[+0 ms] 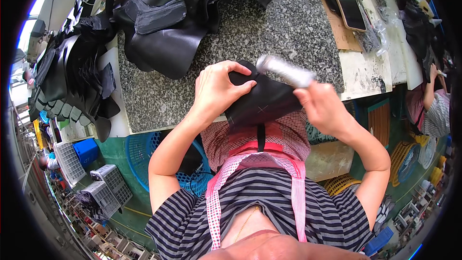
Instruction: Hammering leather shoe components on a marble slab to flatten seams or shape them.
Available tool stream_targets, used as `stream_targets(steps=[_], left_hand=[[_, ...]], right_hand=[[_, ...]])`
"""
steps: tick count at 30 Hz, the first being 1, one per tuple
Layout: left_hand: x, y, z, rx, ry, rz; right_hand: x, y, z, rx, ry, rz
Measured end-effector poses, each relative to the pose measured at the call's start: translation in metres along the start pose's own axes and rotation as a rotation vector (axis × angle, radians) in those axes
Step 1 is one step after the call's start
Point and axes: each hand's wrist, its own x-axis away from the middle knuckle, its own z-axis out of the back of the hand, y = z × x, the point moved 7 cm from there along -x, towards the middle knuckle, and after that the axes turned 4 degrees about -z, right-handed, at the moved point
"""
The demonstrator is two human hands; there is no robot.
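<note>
At the near edge of the speckled stone slab (231, 33), my left hand (215, 85) pinches a black leather piece (270, 97) between thumb and fingers. Part of the piece lies on the slab; the rest hangs over the edge toward my apron, with a pale cross mark on it. My right hand (327, 108) is closed round the light, wrapped-looking handle of a hammer (288, 71). Motion blurs the hammer, and its head is over the leather's far edge, close to my left fingertips. Whether the head touches the leather I cannot tell.
Black leather pieces (166, 50) are heaped at the slab's far left, with more stacked pieces (72, 62) beyond its left edge. A phone (347, 6) lies at the back right. Below the table stand a blue basket (137, 151) and grey crates (103, 195). Another person (435, 110) works at the right.
</note>
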Motion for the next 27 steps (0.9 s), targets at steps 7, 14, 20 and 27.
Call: stream_targets(steps=[7,14,20,27], left_hand=[[0.003,0.002,-0.002,-0.028,0.036,-0.088],[0.027,-0.003,0.008,-0.068,0.084,-0.079],[0.027,-0.005,0.005,-0.056,0.085,-0.085],[0.029,-0.006,0.001,-0.030,0.047,-0.086]], right_hand=[[0.004,0.005,-0.009,-0.036,0.017,-0.037],[0.000,0.007,-0.021,-0.030,-0.110,-0.097],[-0.001,-0.010,0.005,-0.021,0.141,0.042],[-0.002,-0.012,-0.004,0.051,0.076,0.059]])
